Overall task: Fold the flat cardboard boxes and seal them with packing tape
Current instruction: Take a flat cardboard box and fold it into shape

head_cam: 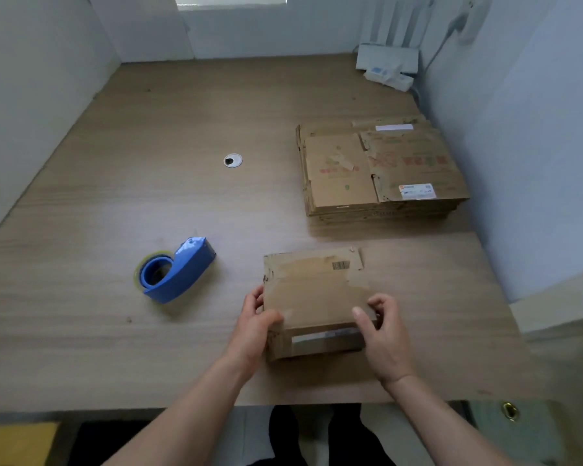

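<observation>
A small brown cardboard box (312,294) stands on the wooden table (169,203) near its front edge, old tape and a barcode label on its top. My left hand (254,326) grips its left near corner, thumb on top. My right hand (384,334) grips the right near corner, thumb on the top face. A blue tape dispenser (175,270) with a clear tape roll lies to the left of the box, apart from both hands. A stack of flat cardboard boxes (381,169) lies at the right, behind the small box.
A round cable grommet (233,160) sits mid-table. White devices and a small carton (387,67) rest in the far right corner with a cable up the wall. White walls close in the table on three sides. A yellow object (14,442) lies below the front edge.
</observation>
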